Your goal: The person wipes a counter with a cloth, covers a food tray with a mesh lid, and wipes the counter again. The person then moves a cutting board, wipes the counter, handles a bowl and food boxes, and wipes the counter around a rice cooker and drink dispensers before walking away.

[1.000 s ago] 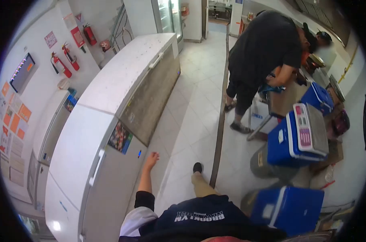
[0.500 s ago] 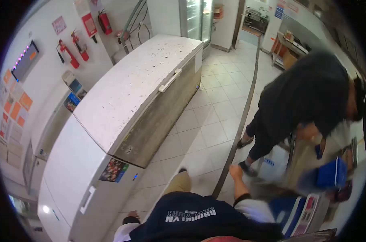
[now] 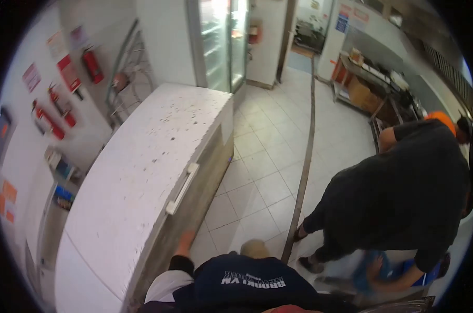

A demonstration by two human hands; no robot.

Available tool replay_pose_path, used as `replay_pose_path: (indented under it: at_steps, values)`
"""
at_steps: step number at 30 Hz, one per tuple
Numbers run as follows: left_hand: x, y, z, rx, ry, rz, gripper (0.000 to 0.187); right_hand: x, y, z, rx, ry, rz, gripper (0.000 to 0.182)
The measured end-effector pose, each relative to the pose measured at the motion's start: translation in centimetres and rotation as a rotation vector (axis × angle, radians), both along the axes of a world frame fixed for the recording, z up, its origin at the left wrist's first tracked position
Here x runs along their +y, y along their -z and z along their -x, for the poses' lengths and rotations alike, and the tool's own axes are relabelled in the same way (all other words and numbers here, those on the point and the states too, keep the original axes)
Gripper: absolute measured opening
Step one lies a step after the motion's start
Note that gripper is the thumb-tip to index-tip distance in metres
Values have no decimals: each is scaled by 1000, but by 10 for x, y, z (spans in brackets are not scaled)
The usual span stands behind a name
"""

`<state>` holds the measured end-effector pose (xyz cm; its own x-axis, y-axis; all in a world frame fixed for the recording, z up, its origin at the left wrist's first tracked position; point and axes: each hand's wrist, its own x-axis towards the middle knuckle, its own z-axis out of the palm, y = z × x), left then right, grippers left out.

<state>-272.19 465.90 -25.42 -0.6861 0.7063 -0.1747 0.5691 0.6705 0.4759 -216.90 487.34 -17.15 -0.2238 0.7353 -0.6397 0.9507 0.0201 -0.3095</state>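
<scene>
My left hand (image 3: 185,242) hangs beside the stained front of a long white chest freezer (image 3: 142,151), below its white lid handle (image 3: 183,189). Motion blurs this hand, so I cannot make out its fingers. No gap or contact with the freezer can be judged for certain. My right hand is out of view. The freezer lid is down, and its white top is chipped and spotted.
Close on my right, a person in dark clothes (image 3: 398,188) bends over, hands near a blue container (image 3: 421,275). A dark strip (image 3: 305,167) runs along the tiled floor. Ahead stand a glass-door fridge (image 3: 215,47) and a metal table (image 3: 369,73); fire extinguishers (image 3: 47,120) hang at left.
I have moved forward along the freezer, and its handle is nearer. My left hand has swung forward; my right hand has left the view. The person at right now fills more of the view.
</scene>
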Motion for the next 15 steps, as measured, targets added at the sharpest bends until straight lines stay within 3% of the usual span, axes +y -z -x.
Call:
replay_pose_path:
  at_steps: [1, 3, 4, 6, 9, 10, 12, 14, 15]
  values:
    - [82, -27, 22, -251, -205, 74, 41, 7, 8, -14, -51, 54, 33, 36]
    - [236, -103, 39, -360, -76, -79, 45, 26, 15, -20, -136, 153, 86, 37]
    - [299, -84, 53, -632, -67, -318, 41, 39, 18, -10, -153, 184, 94, 38]
    - [403, -103, 65, -633, 174, -377, 37, 80, 28, 11, -183, 234, 119, 39]
    - [494, -135, 74, -263, 394, -169, 36, 161, 47, 56, -177, 243, 143, 40]
    - [518, -105, 90, -385, 378, 18, 37, 195, 50, 74, -165, 237, 138, 41]
    - [536, -31, 130, -353, 622, 156, 46, 278, 59, 124, -128, 207, 124, 42]
    - [525, 19, 156, -294, 526, 406, 51, 368, 72, 175, -87, 159, 97, 43]
    - [520, 11, 174, -287, 447, 490, 54, 414, 78, 199, -63, 119, 76, 43]
